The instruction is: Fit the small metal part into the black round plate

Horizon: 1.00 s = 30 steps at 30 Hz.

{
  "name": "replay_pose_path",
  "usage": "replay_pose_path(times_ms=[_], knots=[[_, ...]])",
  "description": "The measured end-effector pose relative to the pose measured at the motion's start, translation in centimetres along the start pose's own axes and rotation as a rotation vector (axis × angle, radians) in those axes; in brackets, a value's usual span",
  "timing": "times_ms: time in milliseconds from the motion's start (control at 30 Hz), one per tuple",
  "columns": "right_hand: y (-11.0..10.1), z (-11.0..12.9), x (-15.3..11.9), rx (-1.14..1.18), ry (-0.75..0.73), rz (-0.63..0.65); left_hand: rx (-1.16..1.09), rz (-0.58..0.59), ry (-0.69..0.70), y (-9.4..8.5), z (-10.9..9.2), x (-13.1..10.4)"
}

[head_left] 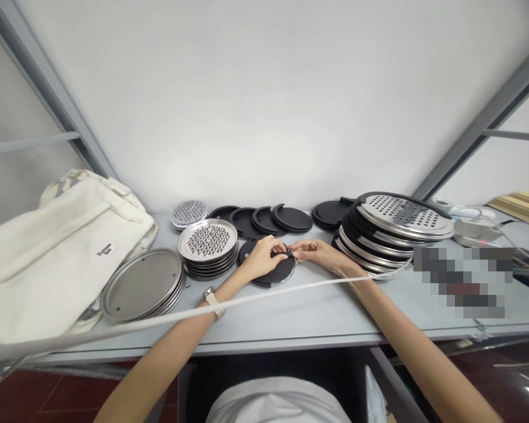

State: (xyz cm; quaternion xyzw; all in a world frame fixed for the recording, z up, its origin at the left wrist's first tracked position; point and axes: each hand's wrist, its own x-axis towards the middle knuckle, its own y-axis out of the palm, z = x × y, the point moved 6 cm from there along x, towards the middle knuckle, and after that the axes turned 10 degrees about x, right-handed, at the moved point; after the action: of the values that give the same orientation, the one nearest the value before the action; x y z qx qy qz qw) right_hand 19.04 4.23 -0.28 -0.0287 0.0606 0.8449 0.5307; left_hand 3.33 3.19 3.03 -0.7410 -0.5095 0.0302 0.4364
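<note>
A black round disc point(277, 274) with a shiny strip at its front edge lies flat on the table. My left hand point(267, 257) rests over its top, fingers curled and closed on the disc near its right rim. My right hand point(316, 252) meets it there, thumb and fingers pinched at the rim around a small part too tiny to name. Behind the hands, several black round trays with raised rims point(293, 218) overlap in a row. Left of my left hand stands a stack of metal grater discs point(208, 239).
Plain metal discs point(143, 285) are stacked at the left, beside a cream cloth bag point(66, 252). A tall pile of black trays with perforated metal discs point(403, 212) stands at the right. A pale cord point(321, 285) crosses in front, over the grey table point(291, 317).
</note>
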Motion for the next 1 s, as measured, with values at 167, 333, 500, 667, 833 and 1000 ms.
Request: replay_pose_path(times_ms=[167, 333, 500, 667, 833, 1000], knots=[[0.3, 0.6, -0.1, -0.108, -0.066, -0.029, 0.037, -0.039, -0.035, 0.2, -0.2, -0.1], [0.6, 0.8, -0.2, -0.179, -0.116, -0.018, 0.112, -0.061, -0.090, 0.4, -0.7, -0.3], [0.8, 0.5, 0.1, -0.204, -0.176, 0.046, 0.223, -0.002, -0.129, 0.2, -1.2, -0.4], [1.2, 0.3, 0.2, -0.153, -0.201, 0.038, 0.273, 0.013, -0.169, 0.0, -1.2, -0.6], [1.0, -0.2, 0.6, -0.110, -0.193, -0.002, 0.281, -0.006, -0.177, 0.1, -0.9, -0.6], [0.6, -0.5, 0.9, -0.141, -0.182, -0.056, 0.313, 0.023, -0.095, -0.2, -1.3, -0.5]])
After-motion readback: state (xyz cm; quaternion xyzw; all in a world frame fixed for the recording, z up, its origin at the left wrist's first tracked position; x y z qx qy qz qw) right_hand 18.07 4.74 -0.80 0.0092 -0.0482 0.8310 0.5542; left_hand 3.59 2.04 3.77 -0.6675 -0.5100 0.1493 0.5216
